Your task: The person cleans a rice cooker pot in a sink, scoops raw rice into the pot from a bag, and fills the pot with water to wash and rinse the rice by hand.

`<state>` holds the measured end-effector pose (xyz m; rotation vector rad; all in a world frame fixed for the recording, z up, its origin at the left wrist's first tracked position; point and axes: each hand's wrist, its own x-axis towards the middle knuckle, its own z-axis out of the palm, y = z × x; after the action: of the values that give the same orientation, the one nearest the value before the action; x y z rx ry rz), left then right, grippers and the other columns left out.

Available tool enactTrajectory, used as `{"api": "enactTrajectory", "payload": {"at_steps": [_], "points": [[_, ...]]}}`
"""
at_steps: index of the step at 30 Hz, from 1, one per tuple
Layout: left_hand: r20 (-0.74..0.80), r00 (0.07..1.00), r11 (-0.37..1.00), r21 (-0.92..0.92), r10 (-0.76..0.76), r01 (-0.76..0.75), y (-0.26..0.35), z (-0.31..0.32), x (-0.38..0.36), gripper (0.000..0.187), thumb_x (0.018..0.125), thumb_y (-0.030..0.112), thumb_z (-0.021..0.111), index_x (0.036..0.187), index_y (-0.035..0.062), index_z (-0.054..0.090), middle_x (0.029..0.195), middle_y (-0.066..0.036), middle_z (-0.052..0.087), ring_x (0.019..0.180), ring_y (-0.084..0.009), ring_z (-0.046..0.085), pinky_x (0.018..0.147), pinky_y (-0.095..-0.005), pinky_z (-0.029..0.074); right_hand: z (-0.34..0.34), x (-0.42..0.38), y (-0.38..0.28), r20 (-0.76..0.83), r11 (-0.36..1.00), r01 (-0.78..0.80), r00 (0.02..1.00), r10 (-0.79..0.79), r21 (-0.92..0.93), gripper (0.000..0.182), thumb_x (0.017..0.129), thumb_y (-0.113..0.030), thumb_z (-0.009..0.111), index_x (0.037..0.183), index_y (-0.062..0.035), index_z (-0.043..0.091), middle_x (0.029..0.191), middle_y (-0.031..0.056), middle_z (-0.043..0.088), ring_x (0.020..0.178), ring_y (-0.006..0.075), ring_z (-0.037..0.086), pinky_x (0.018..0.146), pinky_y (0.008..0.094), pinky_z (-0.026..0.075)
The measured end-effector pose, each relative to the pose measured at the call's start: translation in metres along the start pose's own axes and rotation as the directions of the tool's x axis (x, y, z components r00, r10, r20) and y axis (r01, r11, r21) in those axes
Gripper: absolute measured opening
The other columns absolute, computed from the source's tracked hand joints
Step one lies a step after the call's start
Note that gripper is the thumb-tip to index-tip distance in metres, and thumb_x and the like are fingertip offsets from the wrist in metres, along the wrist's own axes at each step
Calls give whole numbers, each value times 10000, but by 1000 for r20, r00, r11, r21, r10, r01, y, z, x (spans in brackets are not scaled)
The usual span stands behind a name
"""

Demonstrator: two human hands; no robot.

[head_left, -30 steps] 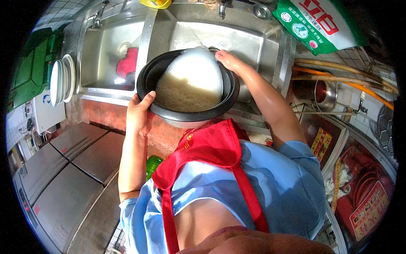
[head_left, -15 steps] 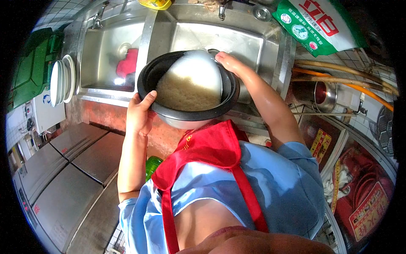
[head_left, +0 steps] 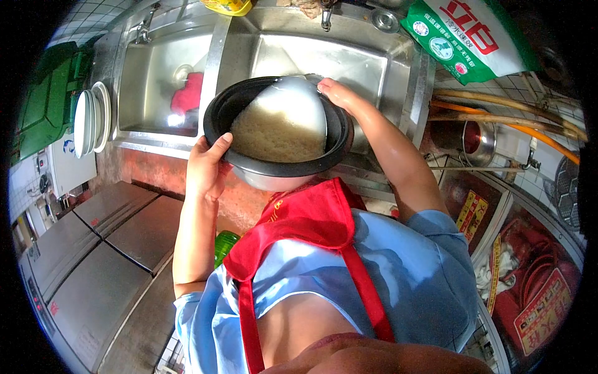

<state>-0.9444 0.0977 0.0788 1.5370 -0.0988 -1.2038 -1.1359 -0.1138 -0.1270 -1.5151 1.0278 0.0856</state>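
A black-rimmed pot (head_left: 339, 134) holds cloudy white water over pale grains (head_left: 274, 134) that look like rice. It is tilted, its far side over the right sink basin (head_left: 367, 62). My left hand (head_left: 208, 162) grips the pot's left rim, thumb on top and fingers underneath. At the far right rim my right hand (head_left: 333, 90) is closed on the edge; some of its fingers are hidden by the pot. The water lies toward the far rim, the grains toward my body.
Left sink basin (head_left: 149, 93) with a red cloth (head_left: 188, 93); upright white plates (head_left: 90, 121) beside it. Faucets (head_left: 326, 17) (head_left: 144, 28) stand behind. A green-white bag (head_left: 461, 40), hoses (head_left: 504, 115) and a metal pot (head_left: 478, 143) are at right.
The cloudy water covers a slightly smaller area near the far rim, and the pot has shifted very slightly toward my body. Both hands keep their hold.
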Motion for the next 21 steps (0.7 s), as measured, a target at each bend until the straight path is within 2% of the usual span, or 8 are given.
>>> {"api": "enactTrajectory", "payload": {"at_steps": [11, 21], "points": [[-8, 1000, 1000, 30, -2, 2, 0, 3, 2, 283, 800, 113, 631, 1028, 1, 507, 846, -42, 592, 651, -101, 570, 521, -207, 485, 4, 16, 21, 2, 997, 14, 1000, -15, 74, 303, 909, -240, 431, 1110, -31, 515, 1044, 100, 566, 976, 199, 500, 883, 315, 369], [-23, 1000, 999, 44, -10, 11, 3, 10, 2, 274, 798, 122, 636, 1013, 6, 510, 814, -27, 584, 606, -81, 541, 498, -191, 460, -1, 11, 17, 19, 999, 29, 999, -30, 16, 343, 907, -272, 436, 1131, -21, 505, 1106, 123, 554, 1033, 223, 493, 906, 319, 357]]}}
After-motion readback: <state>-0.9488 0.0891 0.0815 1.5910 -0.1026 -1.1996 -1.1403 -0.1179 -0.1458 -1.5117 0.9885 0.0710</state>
